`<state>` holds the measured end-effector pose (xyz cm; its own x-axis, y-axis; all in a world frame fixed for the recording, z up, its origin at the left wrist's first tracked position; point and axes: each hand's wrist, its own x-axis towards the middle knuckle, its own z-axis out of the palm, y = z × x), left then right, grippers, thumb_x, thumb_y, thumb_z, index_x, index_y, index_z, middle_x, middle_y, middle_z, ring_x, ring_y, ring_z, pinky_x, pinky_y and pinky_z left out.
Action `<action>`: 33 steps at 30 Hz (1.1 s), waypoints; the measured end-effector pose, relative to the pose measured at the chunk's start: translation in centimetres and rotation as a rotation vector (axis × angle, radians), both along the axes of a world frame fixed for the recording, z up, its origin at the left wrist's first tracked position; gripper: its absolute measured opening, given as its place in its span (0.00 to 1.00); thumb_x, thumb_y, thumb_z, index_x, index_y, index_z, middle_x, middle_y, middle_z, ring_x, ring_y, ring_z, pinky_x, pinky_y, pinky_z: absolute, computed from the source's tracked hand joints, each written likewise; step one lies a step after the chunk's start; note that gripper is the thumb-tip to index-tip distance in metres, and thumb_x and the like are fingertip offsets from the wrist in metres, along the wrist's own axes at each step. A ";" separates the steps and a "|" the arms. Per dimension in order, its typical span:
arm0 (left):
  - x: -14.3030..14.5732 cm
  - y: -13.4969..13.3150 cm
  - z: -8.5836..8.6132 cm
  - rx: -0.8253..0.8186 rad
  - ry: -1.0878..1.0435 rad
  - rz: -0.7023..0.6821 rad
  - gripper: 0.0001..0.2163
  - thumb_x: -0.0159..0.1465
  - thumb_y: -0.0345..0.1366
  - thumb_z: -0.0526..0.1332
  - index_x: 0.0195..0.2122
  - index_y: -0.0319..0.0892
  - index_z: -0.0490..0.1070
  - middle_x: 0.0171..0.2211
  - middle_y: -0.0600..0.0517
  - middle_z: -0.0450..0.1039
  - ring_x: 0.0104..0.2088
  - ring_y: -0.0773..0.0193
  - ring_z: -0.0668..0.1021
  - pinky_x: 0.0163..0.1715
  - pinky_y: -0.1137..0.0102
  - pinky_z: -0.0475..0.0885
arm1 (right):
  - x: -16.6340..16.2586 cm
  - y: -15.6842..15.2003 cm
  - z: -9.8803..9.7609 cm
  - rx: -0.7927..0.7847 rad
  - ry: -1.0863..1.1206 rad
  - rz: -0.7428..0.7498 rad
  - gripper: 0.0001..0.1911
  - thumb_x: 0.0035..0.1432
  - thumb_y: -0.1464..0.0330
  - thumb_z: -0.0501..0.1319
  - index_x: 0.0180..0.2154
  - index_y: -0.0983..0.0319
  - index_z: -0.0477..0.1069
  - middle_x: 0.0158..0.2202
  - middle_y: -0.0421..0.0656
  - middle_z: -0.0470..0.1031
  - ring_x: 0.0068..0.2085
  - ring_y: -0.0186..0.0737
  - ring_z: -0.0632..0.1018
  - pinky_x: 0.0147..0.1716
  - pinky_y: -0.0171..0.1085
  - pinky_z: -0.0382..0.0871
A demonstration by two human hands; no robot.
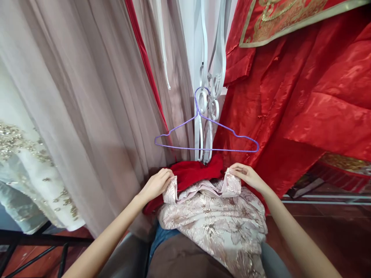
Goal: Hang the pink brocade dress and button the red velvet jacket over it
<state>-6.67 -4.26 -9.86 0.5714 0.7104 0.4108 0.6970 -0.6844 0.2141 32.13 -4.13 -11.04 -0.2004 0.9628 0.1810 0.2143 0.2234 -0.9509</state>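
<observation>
A pale pink dress (214, 227) with a shiny floral pattern lies spread over my lap. My left hand (159, 183) pinches its upper left edge, and my right hand (245, 174) pinches the upper right corner. Between the hands the dress's top edge sags, showing a smooth pink lining. Beyond that edge bunches a dark red cloth (199, 170). Just above both hands, a purple wire hanger (199, 148) hangs by its hook on a white scrolled metal frame (214, 104); no garment is on it.
Greyish-pink drapery (95, 96) hangs on the left, beside a white gown (40, 170) with gold trim. Red satin garments (290, 85) hang on the right. Black metal bars (43, 253) stand low at left, and a white rail (324, 200) runs low at right.
</observation>
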 end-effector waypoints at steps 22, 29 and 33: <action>-3.2 11.6 8.0 -0.053 -0.581 0.037 0.17 0.58 0.52 0.57 0.31 0.41 0.70 0.30 0.51 0.70 0.34 0.63 0.72 0.37 0.71 0.67 | 1.5 1.8 1.5 0.375 0.503 -0.624 0.19 0.43 0.53 0.69 0.32 0.58 0.70 0.30 0.38 0.73 0.31 0.35 0.74 0.32 0.33 0.66; -3.7 11.3 8.5 -0.032 -0.547 0.024 0.15 0.60 0.49 0.57 0.30 0.41 0.70 0.29 0.52 0.68 0.32 0.64 0.71 0.34 0.71 0.65 | 1.2 2.3 2.0 0.416 0.473 -0.635 0.17 0.46 0.54 0.67 0.33 0.59 0.70 0.31 0.39 0.73 0.32 0.35 0.74 0.33 0.34 0.67; -3.7 11.6 8.0 -0.004 -0.544 0.010 0.13 0.61 0.46 0.57 0.31 0.41 0.70 0.29 0.52 0.67 0.31 0.65 0.70 0.33 0.71 0.64 | 1.1 3.3 3.6 0.507 0.334 -0.654 0.16 0.48 0.54 0.66 0.32 0.59 0.70 0.31 0.40 0.74 0.32 0.37 0.75 0.33 0.35 0.68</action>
